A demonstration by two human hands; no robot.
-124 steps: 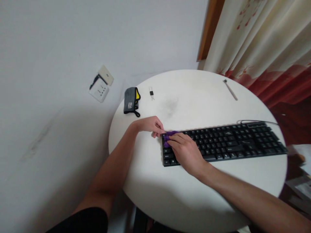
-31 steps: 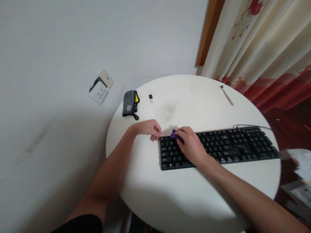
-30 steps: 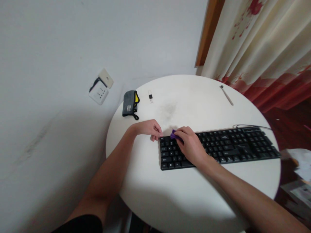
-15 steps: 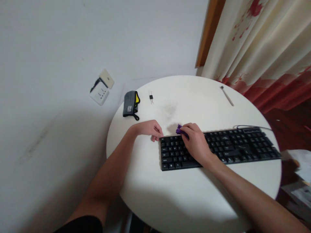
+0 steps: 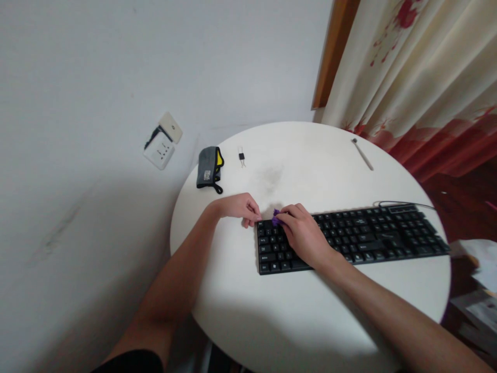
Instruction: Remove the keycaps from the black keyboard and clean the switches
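A black keyboard lies across the round white table. My right hand rests on the keyboard's left part, fingers closed on a small purple lump pressed at the top row of keys. My left hand sits curled at the keyboard's top-left corner, fingertips touching its edge. Most of the purple lump is hidden under my right fingers.
A grey and yellow pouch and a small black clip lie at the table's far left. A thin metal tool lies far right. A wall socket sits on the white wall. Patterned curtains hang at right.
My right hand slid the purple lump back to the left along the keyboard's top row, after moving right half a second ago. The left hand has stayed at the corner.
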